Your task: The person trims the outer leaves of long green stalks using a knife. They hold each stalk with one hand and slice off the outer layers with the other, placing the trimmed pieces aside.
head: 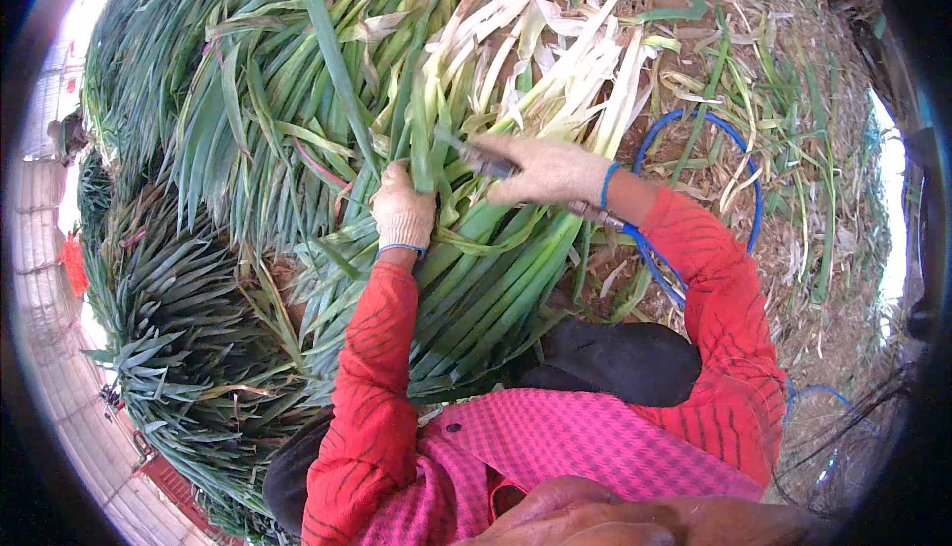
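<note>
My left hand [404, 204], in a pale work glove, is closed around the green leaves of a scallion-like stalk [421, 137] that stands up from the fist. My right hand [554, 170], gloved too, grips what looks like an air blow gun [497, 165]. Its blurred nozzle points left, close to the held leaves. A metal coupling under the wrist joins it to a blue air hose [755, 196]. Beneath both hands lies a layer of long green leaves [491, 286]. White stalk ends with peeling skins [573, 92] lie just beyond the right hand.
A deep heap of green scallion-like plants [201, 107] fills the left side, with a darker pile [186, 308] nearer me. Loose peelings [803, 174] litter the earthy ground at right, where the hose loops. My dark-clad knee [617, 360] is close below the right forearm. A red crate [175, 483] stands at lower left.
</note>
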`<action>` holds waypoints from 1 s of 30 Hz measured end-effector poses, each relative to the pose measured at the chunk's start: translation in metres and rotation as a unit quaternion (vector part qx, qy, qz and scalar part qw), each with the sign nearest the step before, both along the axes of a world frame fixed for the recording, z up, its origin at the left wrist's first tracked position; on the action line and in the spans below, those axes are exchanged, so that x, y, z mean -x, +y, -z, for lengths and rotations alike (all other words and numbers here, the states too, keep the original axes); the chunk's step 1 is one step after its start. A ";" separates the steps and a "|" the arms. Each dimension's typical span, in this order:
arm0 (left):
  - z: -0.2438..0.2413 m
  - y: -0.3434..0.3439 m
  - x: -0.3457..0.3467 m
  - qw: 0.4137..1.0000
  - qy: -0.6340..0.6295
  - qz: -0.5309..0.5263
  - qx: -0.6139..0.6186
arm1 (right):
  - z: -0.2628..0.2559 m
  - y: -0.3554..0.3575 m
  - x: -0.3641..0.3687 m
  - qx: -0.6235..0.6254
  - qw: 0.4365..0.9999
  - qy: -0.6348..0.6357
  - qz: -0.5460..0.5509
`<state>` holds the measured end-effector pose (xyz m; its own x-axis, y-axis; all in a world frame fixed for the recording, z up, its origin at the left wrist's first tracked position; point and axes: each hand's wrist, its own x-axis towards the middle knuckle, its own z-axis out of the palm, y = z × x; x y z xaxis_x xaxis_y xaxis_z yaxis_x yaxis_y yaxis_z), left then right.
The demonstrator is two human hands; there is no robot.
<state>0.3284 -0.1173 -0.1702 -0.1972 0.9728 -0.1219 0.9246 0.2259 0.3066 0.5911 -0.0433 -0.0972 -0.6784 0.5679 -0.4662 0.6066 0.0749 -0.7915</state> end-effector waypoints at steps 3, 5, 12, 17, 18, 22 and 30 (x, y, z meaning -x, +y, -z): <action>0.000 0.010 -0.003 0.994 0.031 -0.004 0.108 | 0.001 0.008 0.007 0.040 0.999 0.008 -0.016; -0.003 0.009 -0.004 0.997 0.012 -0.003 0.073 | 0.026 0.026 0.006 -0.068 0.996 0.009 0.059; -0.009 0.007 -0.010 0.998 -0.040 -0.019 0.042 | 0.063 0.110 0.001 -0.123 0.977 -0.067 0.161; -0.024 0.001 -0.014 0.998 0.011 -0.010 0.060 | 0.101 0.153 -0.002 -0.133 0.957 -0.042 0.253; -0.028 -0.002 -0.011 0.995 0.047 -0.020 0.083 | 0.092 0.153 0.004 -0.111 0.960 -0.021 0.255; -0.021 -0.005 -0.005 0.997 0.028 -0.036 0.067 | 0.085 0.132 0.003 -0.110 0.967 -0.034 0.229; -0.031 0.022 0.037 0.989 -0.009 0.086 0.124 | 0.043 0.049 0.011 -0.037 0.998 0.044 0.039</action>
